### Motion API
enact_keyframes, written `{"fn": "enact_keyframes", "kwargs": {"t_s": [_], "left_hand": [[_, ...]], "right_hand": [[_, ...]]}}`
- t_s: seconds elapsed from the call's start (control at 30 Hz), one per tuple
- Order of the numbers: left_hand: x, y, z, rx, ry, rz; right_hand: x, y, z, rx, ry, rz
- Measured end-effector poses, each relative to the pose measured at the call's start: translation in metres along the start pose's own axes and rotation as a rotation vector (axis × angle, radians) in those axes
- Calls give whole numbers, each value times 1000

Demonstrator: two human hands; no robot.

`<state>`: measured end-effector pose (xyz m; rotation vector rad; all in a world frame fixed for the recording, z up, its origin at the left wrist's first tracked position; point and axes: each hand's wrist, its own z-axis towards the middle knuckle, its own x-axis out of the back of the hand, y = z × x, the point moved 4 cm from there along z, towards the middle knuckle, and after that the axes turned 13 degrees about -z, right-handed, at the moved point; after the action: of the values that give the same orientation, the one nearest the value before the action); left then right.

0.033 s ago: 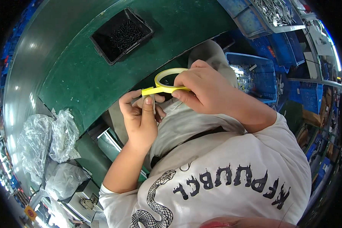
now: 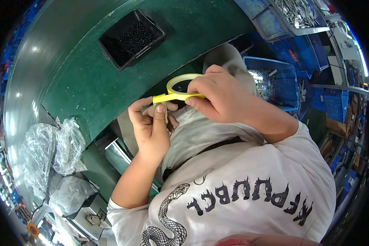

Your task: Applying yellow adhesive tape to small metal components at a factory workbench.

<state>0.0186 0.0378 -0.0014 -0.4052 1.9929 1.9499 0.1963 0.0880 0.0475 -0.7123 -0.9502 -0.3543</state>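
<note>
My right hand (image 2: 217, 96) grips a roll of yellow tape (image 2: 171, 84) by its right side, thumb below and fingers above. From the roll a short strip (image 2: 163, 98) runs left to the top of a small pale, flat piece (image 2: 165, 110). My left hand (image 2: 149, 127) is closed on that piece, pinching it between the thumb and fingers. Most of the piece is hidden by the fingers, so I cannot tell its kind. Both hands are above my lap, near the edge of the green table (image 2: 78, 90).
On the table stands a black bin (image 2: 110, 57) of small black parts. Clear plastic bags (image 2: 39, 151) lie at the left. At the right are a blue crate (image 2: 285, 84) and a grey-blue tray (image 2: 270, 24) with metal parts. A boxy device (image 2: 88, 217) sits at lower left.
</note>
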Motion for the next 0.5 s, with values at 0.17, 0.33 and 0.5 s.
{"fn": "enact_keyframes", "kwargs": {"t_s": [0.17, 0.33, 0.5], "left_hand": [[-1, -2, 0, 4, 6, -29], [0, -1, -1, -13, -21, -37], [-1, 4, -2, 47, 17, -111]], "right_hand": [[-1, 3, 1, -38, -40, 25], [-3, 6, -1, -54, -39, 54], [-8, 8, -2, -66, -63, 64]]}}
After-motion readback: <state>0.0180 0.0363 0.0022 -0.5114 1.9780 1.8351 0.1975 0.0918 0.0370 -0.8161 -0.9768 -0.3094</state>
